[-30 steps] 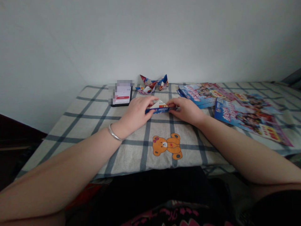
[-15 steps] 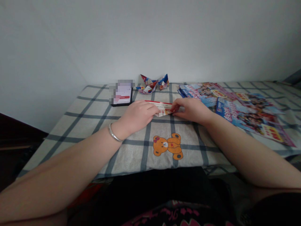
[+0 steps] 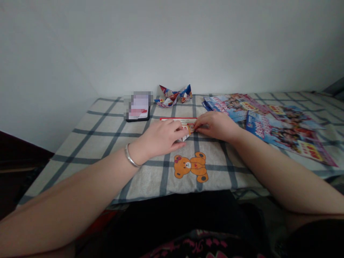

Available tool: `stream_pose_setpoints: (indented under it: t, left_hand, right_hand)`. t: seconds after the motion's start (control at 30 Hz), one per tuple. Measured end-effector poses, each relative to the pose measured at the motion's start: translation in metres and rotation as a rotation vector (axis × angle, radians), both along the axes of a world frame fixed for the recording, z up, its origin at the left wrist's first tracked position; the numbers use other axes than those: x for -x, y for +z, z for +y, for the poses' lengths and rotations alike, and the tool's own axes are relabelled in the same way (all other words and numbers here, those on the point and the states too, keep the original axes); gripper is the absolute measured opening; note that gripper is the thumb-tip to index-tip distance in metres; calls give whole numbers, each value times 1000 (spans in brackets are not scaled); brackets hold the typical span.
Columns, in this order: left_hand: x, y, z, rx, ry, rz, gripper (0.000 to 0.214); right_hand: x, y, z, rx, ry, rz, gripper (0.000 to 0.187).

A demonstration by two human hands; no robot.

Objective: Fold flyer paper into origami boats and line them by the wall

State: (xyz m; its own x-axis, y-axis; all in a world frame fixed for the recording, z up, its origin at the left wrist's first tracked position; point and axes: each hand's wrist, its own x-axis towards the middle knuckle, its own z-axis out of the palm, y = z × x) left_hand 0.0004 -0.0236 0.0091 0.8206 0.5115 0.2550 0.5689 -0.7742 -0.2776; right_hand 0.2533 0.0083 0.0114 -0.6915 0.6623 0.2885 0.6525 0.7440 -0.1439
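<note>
A small folded paper sheet (image 3: 185,121), white with a red edge and printed colour patches, lies on the tablecloth between my hands. My left hand (image 3: 161,138) rests over its left part, fingers stretched across the paper and thumb apart, nearer to me. At the paper's right end, my right hand (image 3: 216,124) pinches the edge between thumb and fingers. The paper's left portion is partly hidden under my left hand. A silver bangle (image 3: 131,156) circles my left wrist.
Behind the paper stands a folded paper shape (image 3: 174,96). A phone (image 3: 138,107) with a lit, partly blurred screen lies to the left. Several printed flyers (image 3: 285,134) spread over the right side. The checked tablecloth (image 3: 107,139) carries a bear print (image 3: 190,166); a wall rises behind.
My left hand has shifted slightly right and toward me, its thumb now apart from the fingers. More of the paper's upper edge shows. My right hand has moved slightly left.
</note>
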Motion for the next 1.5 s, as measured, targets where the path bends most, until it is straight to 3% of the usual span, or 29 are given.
stream_pose_setpoints:
  t: [0.3,0.5,0.9,1.03,1.23,1.37,1.5]
  left_hand:
    - [-4,-11,7,82,-122,-39,33]
    - [-5,-10,9,164,-98,-80,39]
    - [-7,-10,9,152,-38,-37,47]
    - [-7,-11,7,116,-36,-32,47]
    - [-7,-15,9,98,-65,-42,46]
    - [-8,-13,9,111,-65,-42,45]
    - [-9,-11,9,125,-74,-51,44]
  right_hand:
    - [3,-7,6,-44,31,28,16]
    - [5,-17,15,-11,2,107,9]
    - [11,-23,15,6,-42,161,6]
    - [9,-28,13,-69,-122,181,28]
    - [9,-32,17,95,-235,114,65]
    - [9,-33,22,145,-300,100,71]
    - [7,-38,28,133,-272,148,67]
